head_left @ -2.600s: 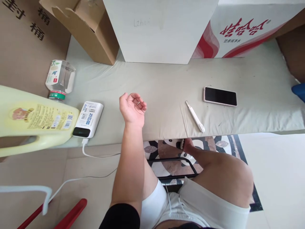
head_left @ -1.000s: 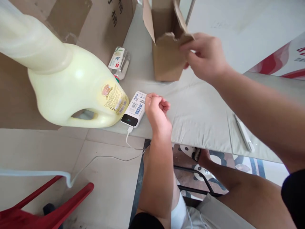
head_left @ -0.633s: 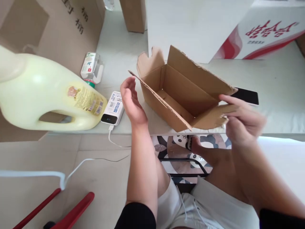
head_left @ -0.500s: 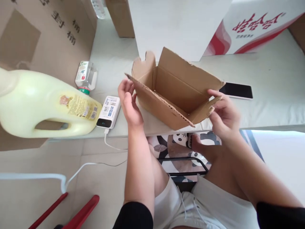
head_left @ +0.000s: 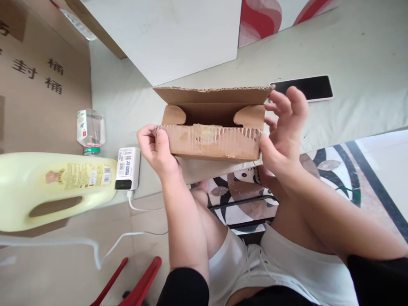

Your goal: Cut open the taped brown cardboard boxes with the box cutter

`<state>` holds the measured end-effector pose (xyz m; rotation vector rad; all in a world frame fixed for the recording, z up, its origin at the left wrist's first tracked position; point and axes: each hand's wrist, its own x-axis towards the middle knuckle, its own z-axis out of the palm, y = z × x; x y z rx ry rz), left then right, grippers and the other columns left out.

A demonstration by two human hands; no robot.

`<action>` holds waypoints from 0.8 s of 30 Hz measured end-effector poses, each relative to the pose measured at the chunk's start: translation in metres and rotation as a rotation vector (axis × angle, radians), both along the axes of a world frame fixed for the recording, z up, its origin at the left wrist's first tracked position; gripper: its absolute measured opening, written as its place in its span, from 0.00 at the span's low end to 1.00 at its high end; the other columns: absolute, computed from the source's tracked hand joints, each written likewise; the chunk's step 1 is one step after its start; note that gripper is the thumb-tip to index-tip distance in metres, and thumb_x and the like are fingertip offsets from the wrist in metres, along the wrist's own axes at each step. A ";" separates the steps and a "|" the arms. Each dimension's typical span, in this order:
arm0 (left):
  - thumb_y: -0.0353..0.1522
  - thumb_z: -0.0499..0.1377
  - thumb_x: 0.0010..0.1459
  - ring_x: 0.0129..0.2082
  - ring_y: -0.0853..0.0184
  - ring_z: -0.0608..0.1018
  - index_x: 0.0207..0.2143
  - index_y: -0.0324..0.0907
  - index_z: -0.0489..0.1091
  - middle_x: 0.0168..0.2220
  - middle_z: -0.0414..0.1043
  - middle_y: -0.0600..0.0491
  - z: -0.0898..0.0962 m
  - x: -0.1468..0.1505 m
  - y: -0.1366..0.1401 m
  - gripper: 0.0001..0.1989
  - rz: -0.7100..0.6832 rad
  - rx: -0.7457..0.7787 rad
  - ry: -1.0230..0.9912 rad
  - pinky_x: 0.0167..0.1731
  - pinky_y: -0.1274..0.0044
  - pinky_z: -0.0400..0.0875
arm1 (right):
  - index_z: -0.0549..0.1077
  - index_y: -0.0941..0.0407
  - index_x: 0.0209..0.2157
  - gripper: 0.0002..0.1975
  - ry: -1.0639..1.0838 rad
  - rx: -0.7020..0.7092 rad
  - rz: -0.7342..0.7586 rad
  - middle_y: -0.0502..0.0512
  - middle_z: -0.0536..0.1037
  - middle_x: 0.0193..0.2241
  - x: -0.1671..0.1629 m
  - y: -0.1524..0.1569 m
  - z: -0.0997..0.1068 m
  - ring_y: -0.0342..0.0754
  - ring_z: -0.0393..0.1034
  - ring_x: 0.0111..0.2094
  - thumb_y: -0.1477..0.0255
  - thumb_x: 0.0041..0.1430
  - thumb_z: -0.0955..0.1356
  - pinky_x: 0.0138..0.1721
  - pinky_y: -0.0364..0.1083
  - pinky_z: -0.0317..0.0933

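A small brown cardboard box (head_left: 204, 142) is held just above the front edge of the cloth-covered surface, its torn, taped front panel facing me. The back flap stands raised, and two rounded side flaps fold inward over the dark opening. My left hand (head_left: 161, 151) pinches the front left corner, thumb on the front panel and fingers round the side. At the right end, my right hand (head_left: 283, 127) is spread, its thumb against the front right corner and its fingers apart beside the back flap. What lies inside the box, if anything, is hidden.
A phone (head_left: 306, 88) lies behind my right hand. To the left are a white power bank (head_left: 127, 168) with a cable, a clear bottle (head_left: 91, 129) and a large yellow jug (head_left: 57, 182). Big cartons, one a white box (head_left: 185, 38), stand behind. Red legs (head_left: 140, 282) show below.
The box has turned so its front faces me, and its side flaps have folded inward. My left hand now grips the front left corner. My right hand has let go of the side flap and spread.
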<state>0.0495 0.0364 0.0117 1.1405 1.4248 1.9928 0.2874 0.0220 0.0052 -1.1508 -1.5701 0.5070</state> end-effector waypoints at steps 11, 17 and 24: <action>0.39 0.57 0.59 0.65 0.58 0.67 0.46 0.44 0.75 0.59 0.70 0.52 -0.005 0.005 -0.004 0.15 -0.141 -0.076 0.216 0.68 0.64 0.58 | 0.74 0.51 0.51 0.20 -0.119 0.004 0.009 0.62 0.63 0.56 0.017 -0.003 0.004 0.59 0.58 0.64 0.57 0.69 0.59 0.68 0.64 0.53; 0.28 0.55 0.55 0.63 0.61 0.70 0.38 0.41 0.79 0.53 0.76 0.51 0.001 0.007 -0.006 0.13 -0.142 -0.105 0.133 0.69 0.65 0.57 | 0.73 0.51 0.53 0.22 -0.120 -0.041 0.056 0.61 0.64 0.58 0.022 -0.008 0.007 0.61 0.58 0.65 0.55 0.68 0.58 0.66 0.64 0.56; 0.30 0.53 0.51 0.52 0.61 0.75 0.38 0.37 0.75 0.44 0.75 0.48 0.001 -0.003 0.000 0.14 -0.044 -0.086 -0.139 0.58 0.68 0.67 | 0.61 0.50 0.60 0.22 0.103 -0.299 0.063 0.59 0.66 0.62 0.022 0.004 -0.013 0.54 0.65 0.61 0.60 0.68 0.56 0.60 0.57 0.65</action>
